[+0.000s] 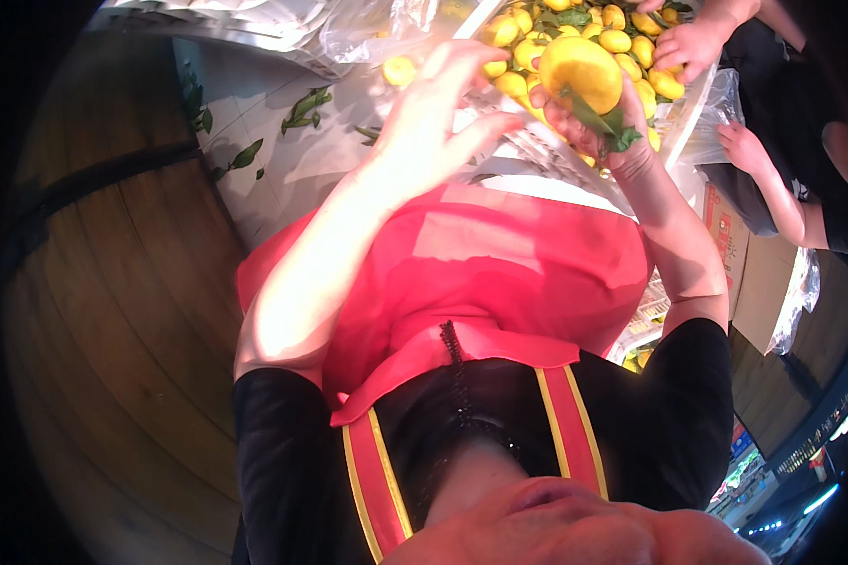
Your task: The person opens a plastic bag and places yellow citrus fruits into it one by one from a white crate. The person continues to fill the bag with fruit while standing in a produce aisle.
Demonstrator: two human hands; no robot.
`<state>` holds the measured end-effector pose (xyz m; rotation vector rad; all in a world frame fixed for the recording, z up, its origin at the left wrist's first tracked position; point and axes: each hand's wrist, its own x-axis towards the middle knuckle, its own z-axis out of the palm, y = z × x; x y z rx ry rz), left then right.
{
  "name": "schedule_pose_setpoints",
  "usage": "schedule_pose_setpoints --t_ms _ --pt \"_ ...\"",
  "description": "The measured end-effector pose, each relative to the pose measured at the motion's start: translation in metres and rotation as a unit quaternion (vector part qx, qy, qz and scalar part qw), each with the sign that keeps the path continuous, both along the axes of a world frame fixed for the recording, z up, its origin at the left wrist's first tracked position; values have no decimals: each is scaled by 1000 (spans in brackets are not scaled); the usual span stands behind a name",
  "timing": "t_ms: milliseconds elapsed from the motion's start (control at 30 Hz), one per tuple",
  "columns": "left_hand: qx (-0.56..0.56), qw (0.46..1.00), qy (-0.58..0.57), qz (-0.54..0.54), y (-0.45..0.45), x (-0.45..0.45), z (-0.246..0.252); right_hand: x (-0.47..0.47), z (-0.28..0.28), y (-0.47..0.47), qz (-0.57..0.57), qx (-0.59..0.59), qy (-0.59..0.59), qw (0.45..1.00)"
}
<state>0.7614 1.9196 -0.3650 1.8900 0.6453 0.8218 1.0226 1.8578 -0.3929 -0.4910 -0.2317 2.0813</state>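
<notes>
In my right hand [590,123] is a large yellow-orange mandarin [581,74] with a green leaf attached. It is held over the near part of a white plastic crate [689,120]. Many smaller mandarins [530,53] with leaves fill this crate. My left hand [434,116], brightly lit, reaches towards the crate's left side. Its fingers are apart and hold nothing that I can see. A single mandarin [398,71] lies just left of my left fingers.
Another person's hand [699,49] rests on the fruit at the right; their other hand [749,148] is at a clear plastic bag [721,106]. Loose leaves [307,109] lie on the tiled floor [254,78]. A cardboard box [763,282] stands at right, white crates [254,28] at upper left.
</notes>
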Motion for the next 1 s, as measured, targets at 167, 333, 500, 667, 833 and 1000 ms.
schedule_pose_setpoints --t_ms 167,333,500,667,833,1000 --pt "137 986 96 -12 1 1 3 -43 9 -5 -58 -127 -193 971" --pt "240 963 119 15 2 -1 6 -54 14 3 93 34 53 994" --pt "120 987 105 24 4 -6 -2 -53 12 -11 35 -64 -191 979" --pt "-300 954 -11 9 17 -18 -14 -41 26 -13 182 113 -387 897" --pt "-345 938 -40 -14 10 -13 -17 -55 38 -11 43 168 -342 924" --pt "-345 938 32 -7 12 -12 -12 -69 26 -9 -1 79 -395 915"
